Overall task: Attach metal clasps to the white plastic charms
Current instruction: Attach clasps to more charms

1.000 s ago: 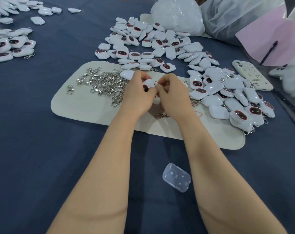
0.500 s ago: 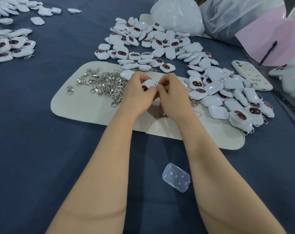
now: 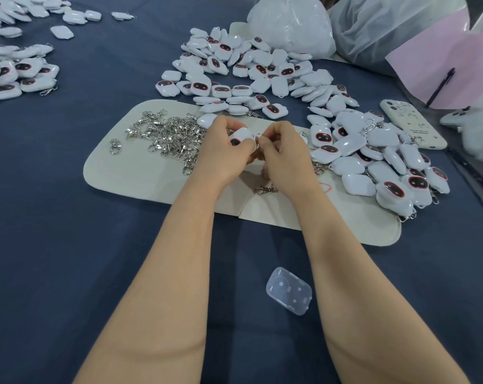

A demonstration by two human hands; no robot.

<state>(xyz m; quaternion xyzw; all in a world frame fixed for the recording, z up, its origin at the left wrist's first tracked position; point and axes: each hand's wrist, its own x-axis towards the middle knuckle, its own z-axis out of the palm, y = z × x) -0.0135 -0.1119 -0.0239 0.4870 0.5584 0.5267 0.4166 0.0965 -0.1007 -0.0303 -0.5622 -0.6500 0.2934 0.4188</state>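
My left hand (image 3: 223, 151) grips a white plastic charm (image 3: 241, 135) with a dark oval face, held above the cream mat (image 3: 140, 178). My right hand (image 3: 286, 153) pinches a small metal clasp (image 3: 259, 136) against the charm's right edge; most of the clasp is hidden by my fingers. A heap of silver clasps (image 3: 169, 137) lies on the mat just left of my hands. One loose clasp (image 3: 265, 189) lies on the mat between my wrists. A large pile of white charms (image 3: 257, 76) spreads behind my hands, and another pile (image 3: 373, 156) lies to the right.
More charms (image 3: 16, 76) lie at the far left on the dark blue cloth. A clear plastic case (image 3: 288, 291) sits near my right forearm. A cream phone (image 3: 413, 124) lies at the right, with plastic bags (image 3: 292, 23) and pink paper (image 3: 445, 70) behind.
Both hands have stayed together at the same spot. The fingers shifted slightly around the charm and clasp.
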